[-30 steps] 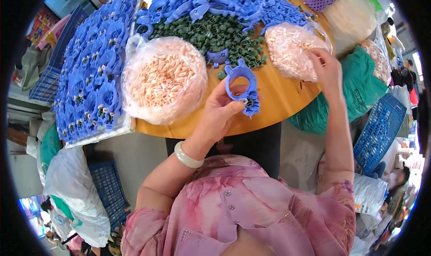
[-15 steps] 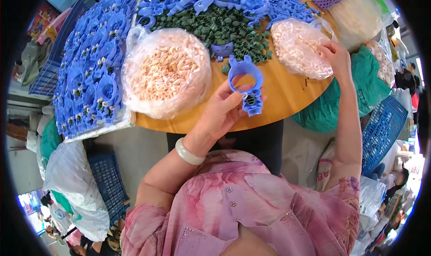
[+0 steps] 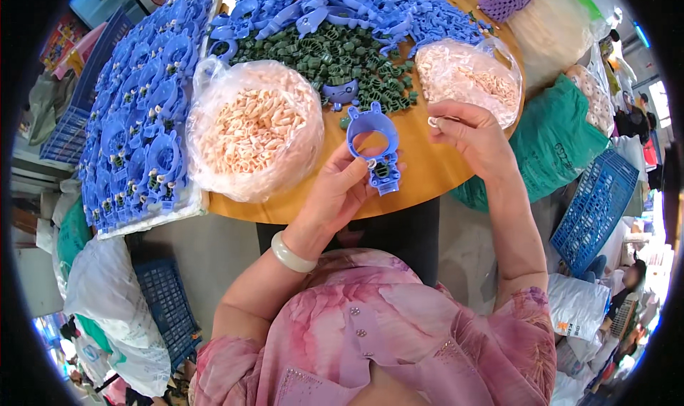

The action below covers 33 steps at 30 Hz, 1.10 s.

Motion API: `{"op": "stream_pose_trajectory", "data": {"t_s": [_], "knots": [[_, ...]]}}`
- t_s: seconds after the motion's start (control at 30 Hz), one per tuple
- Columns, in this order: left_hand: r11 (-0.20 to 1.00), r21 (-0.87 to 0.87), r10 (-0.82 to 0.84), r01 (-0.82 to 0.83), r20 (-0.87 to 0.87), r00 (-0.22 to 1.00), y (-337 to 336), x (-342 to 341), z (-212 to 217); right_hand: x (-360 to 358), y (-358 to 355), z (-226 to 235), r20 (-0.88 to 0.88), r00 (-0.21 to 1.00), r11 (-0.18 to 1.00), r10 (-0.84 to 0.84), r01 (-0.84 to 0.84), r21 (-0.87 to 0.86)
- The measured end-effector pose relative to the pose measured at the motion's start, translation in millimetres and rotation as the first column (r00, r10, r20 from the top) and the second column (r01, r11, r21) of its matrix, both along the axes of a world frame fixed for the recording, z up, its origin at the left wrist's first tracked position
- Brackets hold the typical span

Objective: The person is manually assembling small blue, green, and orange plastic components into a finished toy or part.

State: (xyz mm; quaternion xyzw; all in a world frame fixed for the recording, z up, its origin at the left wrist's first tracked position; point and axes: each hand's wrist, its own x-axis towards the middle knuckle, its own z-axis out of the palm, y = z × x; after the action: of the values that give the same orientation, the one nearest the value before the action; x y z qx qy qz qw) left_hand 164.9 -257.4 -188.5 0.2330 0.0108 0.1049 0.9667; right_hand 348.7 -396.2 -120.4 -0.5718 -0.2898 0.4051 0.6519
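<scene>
My left hand (image 3: 340,184) is closed round a blue plastic ring-shaped part (image 3: 373,137), a round frame with two small ears. On its lower end sits a dark green piece (image 3: 385,171) with a small white bit beside my thumb. Pinched between the fingertips of my right hand (image 3: 470,132) is a small cream-white plastic piece (image 3: 433,122). That hand is over the table, in front of an opened clear bag (image 3: 467,78) of similar pale pieces. At left stands a larger clear bag (image 3: 258,129) full of peach-cream pieces.
Dark green pieces (image 3: 335,57) lie heaped behind my hands on the wooden table (image 3: 442,165), with blue parts (image 3: 320,3) beyond. A board of assembled blue parts (image 3: 135,121) borders the left. Green sacks (image 3: 548,139) and a blue crate (image 3: 595,210) stand at right.
My right hand has come out of the right-hand bag and moved left and nearer, bringing a small cream-white piece. My left hand keeps its hold on the blue part.
</scene>
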Motion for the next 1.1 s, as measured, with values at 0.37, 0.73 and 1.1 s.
{"op": "stream_pose_trajectory", "data": {"t_s": [0.37, 0.73, 1.1], "knots": [[0.999, -0.012, 0.034, -0.034, 0.004, 0.999, 1.2, -2.5, 1.4, -38.7, 15.8, -22.7, 0.653, 0.744, 0.987, -0.142, 0.058, 0.149], [0.999, -0.014, 0.049, -0.049, 0.024, 0.999, -0.6, -2.5, -1.7, -45.7, 4.9, -26.2, 0.385, 0.921, 0.997, -0.068, 0.071, 0.006], [0.991, 0.014, 0.136, -0.136, -0.039, 0.99, -3.8, -1.0, 0.7, -71.5, 11.5, -9.1, 0.643, 0.735, 0.976, -0.213, 0.132, 0.173]]}}
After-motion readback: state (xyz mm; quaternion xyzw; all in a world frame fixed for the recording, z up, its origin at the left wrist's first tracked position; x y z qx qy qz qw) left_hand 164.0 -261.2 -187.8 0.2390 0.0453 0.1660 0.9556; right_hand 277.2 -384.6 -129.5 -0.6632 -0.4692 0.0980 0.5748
